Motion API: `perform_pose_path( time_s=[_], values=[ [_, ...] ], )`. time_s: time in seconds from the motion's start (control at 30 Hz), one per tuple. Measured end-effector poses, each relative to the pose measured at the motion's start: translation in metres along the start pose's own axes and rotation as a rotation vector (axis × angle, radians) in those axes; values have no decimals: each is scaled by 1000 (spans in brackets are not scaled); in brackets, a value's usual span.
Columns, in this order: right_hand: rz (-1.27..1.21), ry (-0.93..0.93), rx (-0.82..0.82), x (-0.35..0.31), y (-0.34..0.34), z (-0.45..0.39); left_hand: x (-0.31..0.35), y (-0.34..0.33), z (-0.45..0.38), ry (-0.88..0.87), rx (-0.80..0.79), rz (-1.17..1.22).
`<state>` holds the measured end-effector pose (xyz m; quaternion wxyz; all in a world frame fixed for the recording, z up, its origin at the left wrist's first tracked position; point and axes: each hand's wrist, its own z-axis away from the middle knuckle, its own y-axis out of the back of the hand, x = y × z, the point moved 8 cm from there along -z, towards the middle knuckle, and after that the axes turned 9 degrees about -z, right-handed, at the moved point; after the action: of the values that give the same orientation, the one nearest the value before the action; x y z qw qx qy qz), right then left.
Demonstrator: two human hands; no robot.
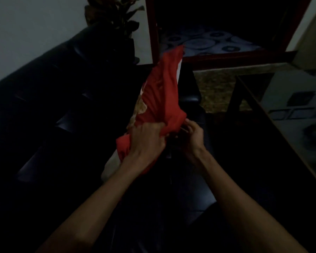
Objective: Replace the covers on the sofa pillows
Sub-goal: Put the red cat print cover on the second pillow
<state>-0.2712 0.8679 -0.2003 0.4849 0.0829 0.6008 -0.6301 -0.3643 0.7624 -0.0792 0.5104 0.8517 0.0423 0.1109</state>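
Left hand (pixel 146 141) clutches bunched cloth of the red fabric pillow cover (pixel 162 99) at frame centre, above the dark leather sofa (pixel 49 99); the right hand (pixel 191 136) pinches its edge. Better to keep the opening taut and work the cover evenly along the pale pillow (pixel 110 165), probably in small pulls.

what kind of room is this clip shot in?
Most likely a dim home living room. A dark leather sofa runs along the wall, a potted plant stands in the corner behind it, and a glass-topped table sits at right. A doorway behind shows a patterned bedspread.
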Motion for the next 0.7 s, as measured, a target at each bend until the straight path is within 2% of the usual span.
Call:
perform_pose_path(
  time_s=[0.07,0.17,0.23,0.3,0.4,0.47,0.57,0.63,0.7],
  values=[
    [-34,4,9,-11,10,3,14,-40,25,35,-172,123],
    [206,9,-4,-1,27,1,39,-81,46,17,-512,273],
    [246,23,94,4,52,6,39,-92,49,51,-676,424],
    [231,-17,181,14,82,14,13,-88,38,100,-594,416],
    [291,-18,308,13,128,15,-56,-84,19,215,-376,229],
    [335,23,314,12,137,6,-107,-102,22,381,-428,169],
    [395,37,294,14,123,-5,-153,-139,50,674,-594,338],
    [403,11,229,15,108,-12,-159,-147,66,753,-531,389],
    [365,-11,172,14,100,-23,-159,-140,75,727,-394,358]
  ],
)
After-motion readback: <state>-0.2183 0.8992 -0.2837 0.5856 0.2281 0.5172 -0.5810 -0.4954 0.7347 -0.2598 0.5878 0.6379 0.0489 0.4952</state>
